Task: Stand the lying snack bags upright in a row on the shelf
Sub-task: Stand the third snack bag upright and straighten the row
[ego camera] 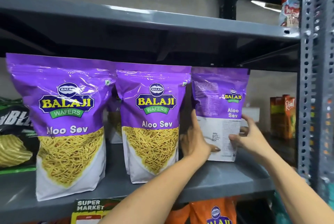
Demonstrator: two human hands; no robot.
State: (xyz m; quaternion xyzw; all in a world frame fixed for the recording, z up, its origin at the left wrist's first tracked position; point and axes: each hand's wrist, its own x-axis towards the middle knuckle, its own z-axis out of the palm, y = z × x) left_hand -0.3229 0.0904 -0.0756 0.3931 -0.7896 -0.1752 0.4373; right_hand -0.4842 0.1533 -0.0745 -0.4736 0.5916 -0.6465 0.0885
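Both hands, left hand (194, 140) and right hand (247, 134), are gripping the third bag (219, 113), upright, back-facing, toward the shelf (226, 178) right end. Next: likely turning and aligning it with the two standing bags (151, 120).

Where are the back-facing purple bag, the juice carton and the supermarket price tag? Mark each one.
back-facing purple bag (219, 97), head view, upper printed panel.
juice carton (284, 115), head view, front face.
supermarket price tag (90, 207), head view, lettering.

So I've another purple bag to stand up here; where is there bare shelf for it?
Bare shelf lies right of the held bag, before the juice cartons. Left is crowded: two front-facing bags stand close, with more behind them.
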